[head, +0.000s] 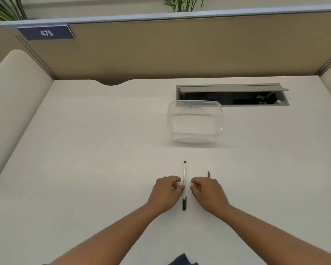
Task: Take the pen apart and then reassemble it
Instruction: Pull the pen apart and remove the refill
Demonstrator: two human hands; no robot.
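While only the head view is on hand, it shows enough to weigh the risks: the pen (pixel 184 185) lies flat on the white desk (pixel 96 150), pointing straight away from the person, its dark cap end nearest the body and a small dark tip at the far end. The left hand (pixel 165 192) rests against the pen's left side with fingers curled, the fingertips touching the barrel about midway; whether they pinch it or merely steady it I cannot tell. The right hand (pixel 208 194) sits just beside the pen on the other side, fingers loosely curled and narrow, holding nothing that shows and seemingly not quite touching the barrel. A thin dark rod-like part (pixel 208 174) pokes out from behind the right hand's knuckles; it may be a loose pen part, though it is too small to say for sure. A clear plastic container (pixel 195 121) stands well beyond the pen, in front of an open cable hatch (pixel 231 96). The main hazards, as I judge them: the round barrel could roll on the smooth desk if either hand nudges it sideways; the slim rod, half hidden under the right hand, could be brushed away unnoticed; and any small piece that rolls far might reach the open hatch and drop in.
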